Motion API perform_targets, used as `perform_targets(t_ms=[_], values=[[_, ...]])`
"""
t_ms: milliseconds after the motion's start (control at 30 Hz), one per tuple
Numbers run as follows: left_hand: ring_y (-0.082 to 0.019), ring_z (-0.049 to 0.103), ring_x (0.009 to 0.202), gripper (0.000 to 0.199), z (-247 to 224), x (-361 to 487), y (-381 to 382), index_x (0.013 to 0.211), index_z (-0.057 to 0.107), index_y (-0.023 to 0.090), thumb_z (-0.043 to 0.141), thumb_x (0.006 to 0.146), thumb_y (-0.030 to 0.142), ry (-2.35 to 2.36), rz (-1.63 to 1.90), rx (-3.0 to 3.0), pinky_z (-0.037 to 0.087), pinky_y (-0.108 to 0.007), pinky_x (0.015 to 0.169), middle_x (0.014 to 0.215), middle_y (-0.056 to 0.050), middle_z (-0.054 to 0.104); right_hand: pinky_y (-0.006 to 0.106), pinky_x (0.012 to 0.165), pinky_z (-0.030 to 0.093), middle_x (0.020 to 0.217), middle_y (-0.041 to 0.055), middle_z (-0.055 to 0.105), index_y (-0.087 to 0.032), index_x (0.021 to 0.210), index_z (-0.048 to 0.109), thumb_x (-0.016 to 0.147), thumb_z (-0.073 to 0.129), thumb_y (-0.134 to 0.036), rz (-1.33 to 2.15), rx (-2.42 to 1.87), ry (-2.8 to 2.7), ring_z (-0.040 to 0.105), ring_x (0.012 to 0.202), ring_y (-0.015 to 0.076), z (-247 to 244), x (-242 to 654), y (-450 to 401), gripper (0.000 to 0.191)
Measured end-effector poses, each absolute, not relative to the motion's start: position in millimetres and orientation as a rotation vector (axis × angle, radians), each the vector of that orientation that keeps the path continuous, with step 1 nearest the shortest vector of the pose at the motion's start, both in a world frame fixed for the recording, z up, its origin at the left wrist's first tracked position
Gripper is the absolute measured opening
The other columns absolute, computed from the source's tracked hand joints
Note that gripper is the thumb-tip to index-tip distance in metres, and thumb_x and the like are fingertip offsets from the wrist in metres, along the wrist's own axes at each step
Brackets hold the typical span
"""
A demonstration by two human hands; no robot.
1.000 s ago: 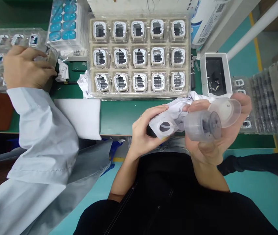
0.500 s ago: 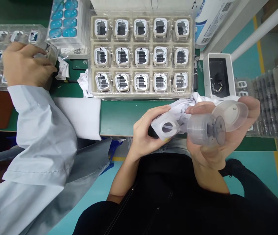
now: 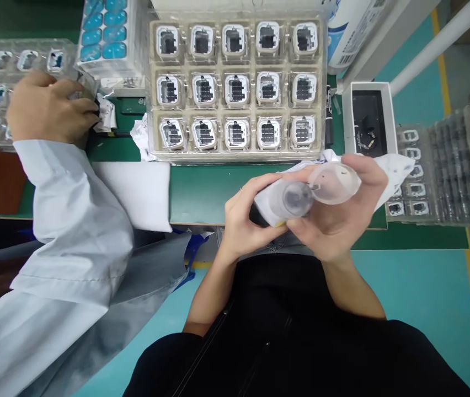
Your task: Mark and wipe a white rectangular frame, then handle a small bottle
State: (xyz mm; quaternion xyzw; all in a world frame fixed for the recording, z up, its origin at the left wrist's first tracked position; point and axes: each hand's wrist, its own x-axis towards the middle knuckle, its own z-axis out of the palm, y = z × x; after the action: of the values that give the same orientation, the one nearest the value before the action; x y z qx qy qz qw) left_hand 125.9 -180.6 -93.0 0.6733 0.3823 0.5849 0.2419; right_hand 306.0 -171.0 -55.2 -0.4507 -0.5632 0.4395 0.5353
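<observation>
My left hand (image 3: 243,220) grips a small white housing (image 3: 268,203) with a round opening, held over the table's front edge. My right hand (image 3: 334,215) holds a clear plastic cup-shaped part (image 3: 299,198) with a hinged clear lid (image 3: 334,183), and presses it against the white housing. A crumpled white cloth (image 3: 392,165) is bunched behind my right hand. Both hands touch each other at the joined parts.
A clear tray (image 3: 326,82) with several white-framed black parts lies ahead on the green table (image 3: 202,193). A white box (image 3: 369,118) and more trays (image 3: 454,160) stand at the right. A co-worker's hand (image 3: 44,110) and white sleeve (image 3: 78,220) work at the left.
My right hand moved left and brought the clear cup part onto the white housing; before, the two parts were apart. The co-worker's hand stayed at the left tray.
</observation>
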Motion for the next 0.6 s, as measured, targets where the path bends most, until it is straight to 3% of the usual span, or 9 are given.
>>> perform_targets(t_ms=[100,267,367,433,500,600], values=[[-0.035,0.088,0.13,0.072,-95,127,-181,0.158,0.07,0.029,0.098,0.098,0.059,1.091,1.579,1.836,0.073,-0.05,0.113,0.147,-0.01,0.087,0.075,0.114,0.066,0.14,0.0061,0.072,-0.054,0.158,0.05,0.066,0.108,-0.079,0.947,-1.002,-1.389,0.076,0.131,0.0431,-60,303,-168,0.112],[-0.033,0.089,0.126,0.067,-94,128,-181,0.154,0.073,0.025,0.097,0.099,0.054,1.104,1.586,1.819,0.073,-0.046,0.11,0.145,-0.011,0.089,0.07,0.113,0.067,0.158,0.0083,0.063,-0.051,0.162,0.053,0.07,0.111,-0.074,0.844,-0.964,-1.379,0.077,0.125,0.0391,-56,302,-166,0.111],[-0.031,0.09,0.126,0.064,-93,129,-181,0.154,0.074,0.024,0.096,0.099,0.049,1.152,1.595,1.811,0.073,-0.042,0.11,0.144,-0.01,0.089,0.069,0.111,0.07,0.138,0.008,0.074,-0.049,0.174,0.041,0.07,0.113,-0.077,0.896,-0.996,-1.415,0.078,0.119,0.0383,-54,299,-164,0.13],[-0.03,0.09,0.125,0.063,-93,130,-182,0.154,0.074,0.024,0.094,0.1,0.049,1.201,1.584,1.826,0.073,-0.041,0.109,0.144,-0.011,0.089,0.065,0.107,0.072,0.126,0.0051,0.075,-0.048,0.178,0.038,0.075,0.111,-0.077,0.897,-0.979,-1.431,0.078,0.113,0.0348,-52,295,-163,0.13],[-0.03,0.09,0.124,0.062,-93,130,-183,0.154,0.073,0.025,0.092,0.101,0.05,1.234,1.581,1.842,0.073,-0.04,0.107,0.143,-0.011,0.09,0.058,0.103,0.073,0.119,0.0025,0.073,-0.046,0.178,0.043,0.082,0.107,-0.076,0.862,-0.957,-1.451,0.076,0.105,0.03,-48,291,-165,0.119],[-0.03,0.091,0.123,0.057,-93,131,-184,0.154,0.074,0.025,0.09,0.102,0.045,1.226,1.622,1.85,0.073,-0.039,0.106,0.141,-0.011,0.09,0.051,0.098,0.072,0.113,0.002,0.07,-0.042,0.159,0.07,0.092,0.104,-0.068,0.807,-0.94,-1.525,0.073,0.102,0.0265,-42,288,-172,0.079]])
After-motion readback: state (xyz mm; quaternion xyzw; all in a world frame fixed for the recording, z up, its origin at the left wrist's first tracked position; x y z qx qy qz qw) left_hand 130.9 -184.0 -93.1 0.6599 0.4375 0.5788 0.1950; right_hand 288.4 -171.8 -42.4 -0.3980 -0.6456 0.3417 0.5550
